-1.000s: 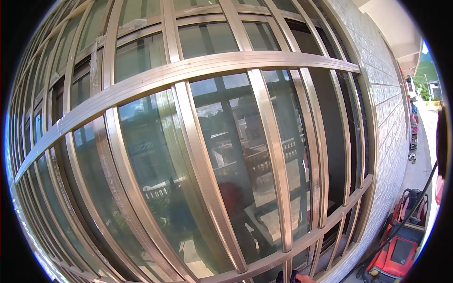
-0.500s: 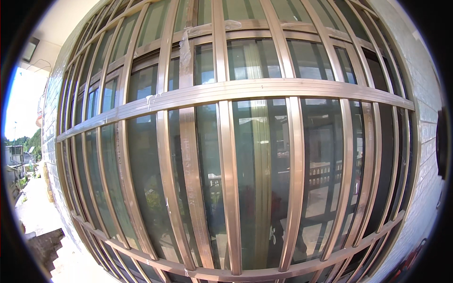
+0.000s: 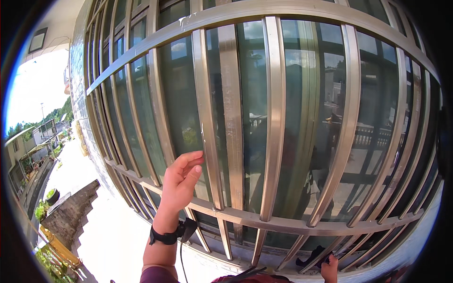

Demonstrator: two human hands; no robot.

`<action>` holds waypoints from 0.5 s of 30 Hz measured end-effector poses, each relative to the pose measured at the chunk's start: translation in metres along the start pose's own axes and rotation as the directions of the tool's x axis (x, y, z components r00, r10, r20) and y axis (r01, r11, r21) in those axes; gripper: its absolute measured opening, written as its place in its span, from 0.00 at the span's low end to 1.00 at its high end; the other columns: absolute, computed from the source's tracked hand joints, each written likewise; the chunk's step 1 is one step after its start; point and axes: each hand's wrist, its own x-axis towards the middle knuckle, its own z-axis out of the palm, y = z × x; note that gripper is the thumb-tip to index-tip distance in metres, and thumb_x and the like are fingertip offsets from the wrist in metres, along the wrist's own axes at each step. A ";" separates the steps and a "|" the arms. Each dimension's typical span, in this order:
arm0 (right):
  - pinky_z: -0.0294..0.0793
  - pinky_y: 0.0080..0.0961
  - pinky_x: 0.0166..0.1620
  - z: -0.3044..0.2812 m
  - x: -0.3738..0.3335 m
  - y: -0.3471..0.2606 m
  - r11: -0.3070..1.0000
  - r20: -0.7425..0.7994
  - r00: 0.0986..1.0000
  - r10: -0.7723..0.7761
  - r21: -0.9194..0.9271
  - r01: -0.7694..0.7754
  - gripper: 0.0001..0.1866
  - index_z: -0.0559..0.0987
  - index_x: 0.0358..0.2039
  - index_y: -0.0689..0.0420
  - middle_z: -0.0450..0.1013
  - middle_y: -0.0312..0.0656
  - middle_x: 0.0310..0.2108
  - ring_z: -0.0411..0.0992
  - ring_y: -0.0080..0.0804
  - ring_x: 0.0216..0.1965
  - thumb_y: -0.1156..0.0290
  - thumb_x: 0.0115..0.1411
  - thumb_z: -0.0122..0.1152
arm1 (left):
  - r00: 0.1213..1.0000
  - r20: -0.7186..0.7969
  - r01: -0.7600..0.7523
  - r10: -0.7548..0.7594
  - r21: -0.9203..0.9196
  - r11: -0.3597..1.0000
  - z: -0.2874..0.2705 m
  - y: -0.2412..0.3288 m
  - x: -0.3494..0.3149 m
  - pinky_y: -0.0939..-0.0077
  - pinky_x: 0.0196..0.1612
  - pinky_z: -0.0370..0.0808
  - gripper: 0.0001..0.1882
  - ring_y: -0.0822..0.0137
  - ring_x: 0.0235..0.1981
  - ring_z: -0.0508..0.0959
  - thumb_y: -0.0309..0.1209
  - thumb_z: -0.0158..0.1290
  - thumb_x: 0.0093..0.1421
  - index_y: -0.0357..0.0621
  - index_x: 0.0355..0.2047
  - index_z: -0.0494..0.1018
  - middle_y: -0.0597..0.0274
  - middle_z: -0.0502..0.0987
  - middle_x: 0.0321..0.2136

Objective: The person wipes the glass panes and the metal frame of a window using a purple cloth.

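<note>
My left hand [image 3: 181, 179] is raised in front of the window grille, its fingers bent towards the right and its thumb apart from them. Nothing shows in it. The fingertips are close to a vertical metal bar [image 3: 209, 146]; whether they touch it I cannot tell. A black strap with a small black device [image 3: 188, 229] and a cable sits around my left wrist. Low at the right, my right hand [image 3: 329, 269] is small and partly cut off by the lower edge, with its fingers bent. Beside its fingers is a dark, soft-looking thing [image 3: 310, 257], its kind unclear.
Bronze-coloured bars and a broad crossbar [image 3: 250, 14] stand before green-tinted panes [image 3: 302, 118]. A lower rail [image 3: 288, 225] runs across the grille. On the left are a sunlit path [image 3: 108, 226], a stepped concrete wall [image 3: 71, 217], a plant pot [image 3: 53, 196] and houses.
My view has tilted down and turned, so the grille's crossbar sits higher. Both hands, out of sight before, have come in from below, the left one in front of the bars.
</note>
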 end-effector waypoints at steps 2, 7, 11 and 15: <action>0.66 0.21 0.50 0.002 -0.001 0.000 1.000 -0.006 1.000 -0.016 0.014 0.016 0.29 0.75 0.43 0.68 0.76 0.44 0.39 0.72 0.29 0.44 0.85 0.38 0.39 | 0.968 0.209 0.196 -0.142 -0.262 0.945 0.000 -0.005 0.023 0.76 0.48 0.70 0.15 0.69 0.44 0.75 0.22 0.46 0.60 0.36 0.48 0.71 0.59 0.76 0.41; 0.69 0.22 0.47 -0.010 -0.006 -0.024 0.994 -0.052 0.997 -0.062 0.091 0.067 0.27 0.75 0.43 0.68 0.77 0.46 0.36 0.73 0.30 0.39 0.85 0.39 0.41 | 0.943 0.319 0.153 -0.095 -0.162 0.975 0.024 0.028 0.067 0.72 0.51 0.67 0.24 0.64 0.43 0.75 0.17 0.42 0.44 0.33 0.45 0.71 0.55 0.77 0.40; 0.71 0.34 0.38 -0.015 -0.004 -0.024 0.966 0.003 0.996 0.089 -0.242 -0.086 0.15 0.74 0.33 0.66 0.73 0.57 0.28 0.72 0.55 0.33 0.83 0.42 0.47 | 0.917 0.367 0.242 -0.155 -0.203 0.949 0.007 0.023 0.077 0.69 0.46 0.72 0.24 0.59 0.41 0.77 0.23 0.47 0.44 0.34 0.46 0.70 0.51 0.77 0.39; 0.70 0.36 0.36 -0.020 -0.009 -0.032 0.956 -0.070 0.994 -0.089 -0.286 0.066 0.12 0.73 0.30 0.66 0.71 0.60 0.27 0.70 0.59 0.33 0.83 0.42 0.48 | 0.936 0.316 0.277 -0.153 -0.399 0.874 0.019 0.038 0.052 0.71 0.39 0.74 0.27 0.62 0.34 0.78 0.26 0.49 0.51 0.35 0.53 0.63 0.53 0.77 0.36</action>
